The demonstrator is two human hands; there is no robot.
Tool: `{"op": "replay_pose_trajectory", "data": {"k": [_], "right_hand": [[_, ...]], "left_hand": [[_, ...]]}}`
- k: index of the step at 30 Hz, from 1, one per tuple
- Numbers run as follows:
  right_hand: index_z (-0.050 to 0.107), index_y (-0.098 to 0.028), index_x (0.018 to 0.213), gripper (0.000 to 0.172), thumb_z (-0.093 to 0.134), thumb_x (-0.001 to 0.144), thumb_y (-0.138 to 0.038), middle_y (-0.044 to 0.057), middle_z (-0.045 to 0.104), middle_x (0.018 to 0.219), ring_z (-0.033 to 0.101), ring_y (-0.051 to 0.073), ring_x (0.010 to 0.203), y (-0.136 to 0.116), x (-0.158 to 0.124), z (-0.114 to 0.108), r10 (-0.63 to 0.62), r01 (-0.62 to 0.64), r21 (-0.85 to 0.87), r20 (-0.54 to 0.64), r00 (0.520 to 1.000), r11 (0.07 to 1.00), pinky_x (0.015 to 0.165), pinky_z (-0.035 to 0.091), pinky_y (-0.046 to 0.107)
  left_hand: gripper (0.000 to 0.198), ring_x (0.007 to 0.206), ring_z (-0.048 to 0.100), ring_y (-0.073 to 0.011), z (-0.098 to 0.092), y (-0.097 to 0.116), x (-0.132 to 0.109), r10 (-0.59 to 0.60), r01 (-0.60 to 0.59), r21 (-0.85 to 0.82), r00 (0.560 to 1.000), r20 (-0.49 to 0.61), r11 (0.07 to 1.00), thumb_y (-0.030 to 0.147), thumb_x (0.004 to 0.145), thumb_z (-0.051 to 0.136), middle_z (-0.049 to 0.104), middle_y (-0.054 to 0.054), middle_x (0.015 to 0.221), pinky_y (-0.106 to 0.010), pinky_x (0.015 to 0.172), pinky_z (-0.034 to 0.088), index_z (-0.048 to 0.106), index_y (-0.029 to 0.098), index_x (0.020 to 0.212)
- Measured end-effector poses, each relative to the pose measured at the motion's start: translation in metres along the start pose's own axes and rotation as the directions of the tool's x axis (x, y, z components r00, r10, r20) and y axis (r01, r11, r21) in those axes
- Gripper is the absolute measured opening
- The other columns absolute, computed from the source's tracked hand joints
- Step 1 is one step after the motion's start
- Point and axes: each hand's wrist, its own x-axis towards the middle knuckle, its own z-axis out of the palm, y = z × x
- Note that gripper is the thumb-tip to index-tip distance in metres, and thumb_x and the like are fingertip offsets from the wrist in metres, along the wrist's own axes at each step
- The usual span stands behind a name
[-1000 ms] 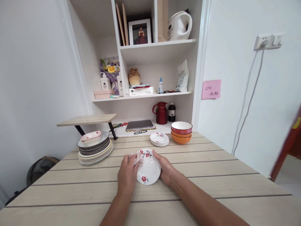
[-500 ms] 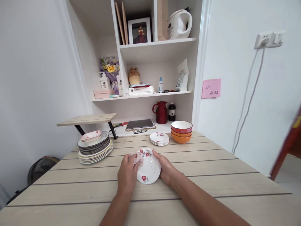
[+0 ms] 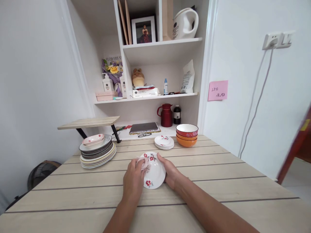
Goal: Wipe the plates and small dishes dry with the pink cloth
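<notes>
A small white dish with red flowers (image 3: 155,173) is held tilted just above the wooden table (image 3: 218,174), its face toward me. My right hand (image 3: 171,174) grips its right rim, thumb at the top edge. My left hand (image 3: 134,181) is closed on a pale pink cloth (image 3: 145,163) and presses it against the dish's left side.
A tall stack of plates with a pink dish on top (image 3: 97,151) stands at the left. A short stack of small flowered dishes (image 3: 164,142) and stacked red and orange bowls (image 3: 187,135) sit behind. White shelves (image 3: 160,94) carry a red jug, bottles and a tablet.
My left hand with the cloth has slid a little to the right across the dish. The dish and my right hand stay almost where they were.
</notes>
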Motion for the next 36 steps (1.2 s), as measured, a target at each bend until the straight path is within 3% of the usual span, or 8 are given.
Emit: {"op": "replay_pose_trajectory", "data": {"k": [8,14,21,26,30,36], "right_hand": [[0.065,-0.014,0.099,0.045,0.053,0.084,-0.055,0.011,0.074,0.091,0.069,0.023,0.076,-0.001,0.0,0.0,0.016,-0.016,0.004,0.012,1.0,1.0,0.08,0.051,0.038],[0.065,-0.014,0.096,0.048,0.054,0.082,-0.059,0.01,0.073,0.089,0.068,0.022,0.073,0.0,0.002,-0.001,0.042,-0.042,0.015,0.041,0.998,0.999,0.078,0.051,0.038],[0.065,-0.009,0.102,0.07,0.041,0.081,-0.072,0.015,0.072,0.095,0.068,0.025,0.089,-0.005,-0.004,-0.002,0.071,-0.081,0.042,0.199,0.977,0.996,0.089,0.047,0.038],[0.065,-0.01,0.103,0.075,0.038,0.079,-0.076,0.015,0.072,0.097,0.068,0.026,0.09,-0.003,-0.004,-0.001,0.061,-0.063,0.001,0.205,0.977,0.998,0.089,0.048,0.039],[0.066,-0.012,0.103,0.07,0.043,0.079,-0.074,0.013,0.073,0.096,0.068,0.025,0.087,0.003,-0.003,0.003,0.007,-0.004,-0.026,0.138,0.99,1.0,0.085,0.049,0.039],[0.065,-0.016,0.107,0.057,0.05,0.081,-0.065,0.009,0.073,0.096,0.068,0.022,0.087,0.015,-0.004,0.012,-0.057,0.062,-0.032,0.119,0.991,0.998,0.085,0.048,0.035]], "left_hand": [[0.033,0.107,0.054,-0.0207,-0.001,0.01,-0.003,0.049,-0.05,0.03,0.998,0.035,0.998,0.018,0.087,0.049,0.055,-0.005,0.117,-0.03,0.081,0.048,0.059,0.028,0.116],[0.036,0.105,0.055,-0.0219,0.002,0.023,-0.006,0.173,-0.182,0.071,0.978,0.114,0.981,0.013,0.084,0.05,0.057,-0.005,0.118,-0.033,0.082,0.049,0.059,0.027,0.117],[0.034,0.105,0.055,-0.0222,0.005,0.029,-0.008,0.285,-0.296,0.075,0.951,0.123,0.952,0.015,0.088,0.045,0.058,-0.007,0.119,-0.037,0.085,0.05,0.059,0.027,0.117],[0.034,0.107,0.055,-0.0231,0.008,0.024,-0.006,0.308,-0.314,0.086,0.948,0.078,0.945,0.016,0.088,0.046,0.058,-0.007,0.12,-0.037,0.084,0.051,0.058,0.027,0.118],[0.035,0.112,0.054,-0.0234,0.012,0.02,-0.004,0.28,-0.279,0.12,0.96,0.002,0.953,0.017,0.088,0.048,0.056,-0.008,0.123,-0.037,0.088,0.05,0.056,0.026,0.12],[0.032,0.106,0.057,-0.0227,0.01,0.019,-0.001,0.107,-0.094,0.191,0.992,-0.062,0.977,0.021,0.089,0.048,0.056,-0.008,0.121,-0.032,0.08,0.05,0.055,0.024,0.12]]}}
